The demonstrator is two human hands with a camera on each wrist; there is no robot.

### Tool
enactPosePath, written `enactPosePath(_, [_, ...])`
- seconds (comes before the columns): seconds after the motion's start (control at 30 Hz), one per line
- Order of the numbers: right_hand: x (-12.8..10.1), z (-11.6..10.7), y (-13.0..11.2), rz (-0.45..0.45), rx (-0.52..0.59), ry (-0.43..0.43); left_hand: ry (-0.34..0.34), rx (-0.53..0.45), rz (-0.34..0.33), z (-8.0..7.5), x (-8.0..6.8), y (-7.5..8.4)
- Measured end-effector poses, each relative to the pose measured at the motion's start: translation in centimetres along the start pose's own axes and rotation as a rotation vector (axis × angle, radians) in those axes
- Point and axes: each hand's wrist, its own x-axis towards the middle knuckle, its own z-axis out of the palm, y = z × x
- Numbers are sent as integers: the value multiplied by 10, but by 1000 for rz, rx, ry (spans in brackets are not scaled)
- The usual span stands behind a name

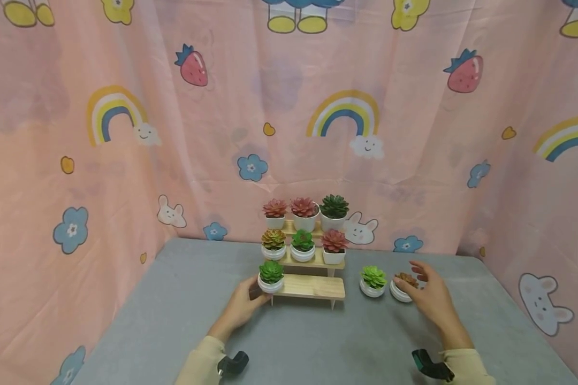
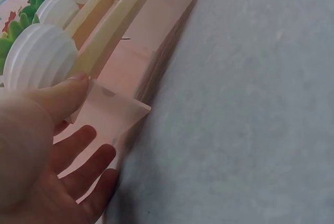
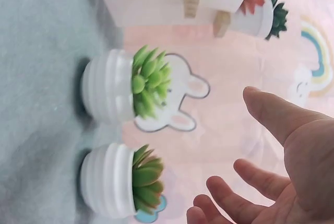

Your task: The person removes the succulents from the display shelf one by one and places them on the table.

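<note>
A green succulent in a white ribbed pot (image 1: 271, 277) stands at the left end of the lowest step of a tiered wooden stand (image 1: 313, 286). Beside that pot is my left hand (image 1: 244, 306), its thumb at the step's end and its other fingers loosely spread near the stand's side (image 2: 117, 112). To the right, on the table, a brownish succulent in a white pot (image 1: 402, 290) sits partly behind my right hand (image 1: 431, 294). The right wrist view shows this hand (image 3: 292, 166) with fingers apart, clear of both pots. A light green succulent (image 1: 373, 280) stands just left of the brownish one.
Three potted succulents, including a dark green one (image 1: 334, 207), line the top step. The middle step holds three more, with a red one (image 1: 334, 246) at its right end. Behind the grey table (image 1: 183, 299) hangs a pink patterned curtain (image 1: 212, 133).
</note>
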Motion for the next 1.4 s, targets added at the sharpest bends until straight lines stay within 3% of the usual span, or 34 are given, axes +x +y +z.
enactPosePath(0.33, [-14,6,-23,-113,21,44,-73,-66,49,-3,-4,-5])
enactPosePath(0.7, [-21,32,-48,-253,56,74,-72,-119,32,-1,-4,-7])
enactPosePath(1.07, [-25,74,-80,-237,161,-119,-61,-130,10,-9,-5,-8])
enactPosePath(1.4, [-16,112,-94,-335,230,-218,-56,-95,20,-4,0,-7])
